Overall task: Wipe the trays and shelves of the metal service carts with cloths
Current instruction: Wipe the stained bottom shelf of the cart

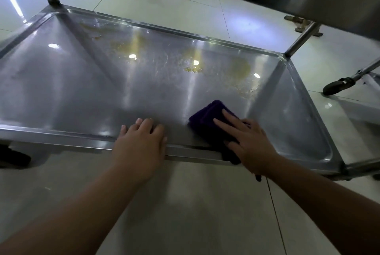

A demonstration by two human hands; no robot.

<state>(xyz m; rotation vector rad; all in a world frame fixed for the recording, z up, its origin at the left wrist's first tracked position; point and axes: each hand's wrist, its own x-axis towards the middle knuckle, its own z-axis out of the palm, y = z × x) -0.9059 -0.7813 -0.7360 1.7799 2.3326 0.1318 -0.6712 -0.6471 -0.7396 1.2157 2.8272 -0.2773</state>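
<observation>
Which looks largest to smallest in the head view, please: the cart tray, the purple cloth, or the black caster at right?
1. cart tray
2. purple cloth, partly under the right hand
3. black caster, though it is farther away

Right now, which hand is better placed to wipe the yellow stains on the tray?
Right. The right hand presses the cloth flat on the tray, with the stains just beyond it. The left hand rests on the near rim and has no cloth.
</observation>
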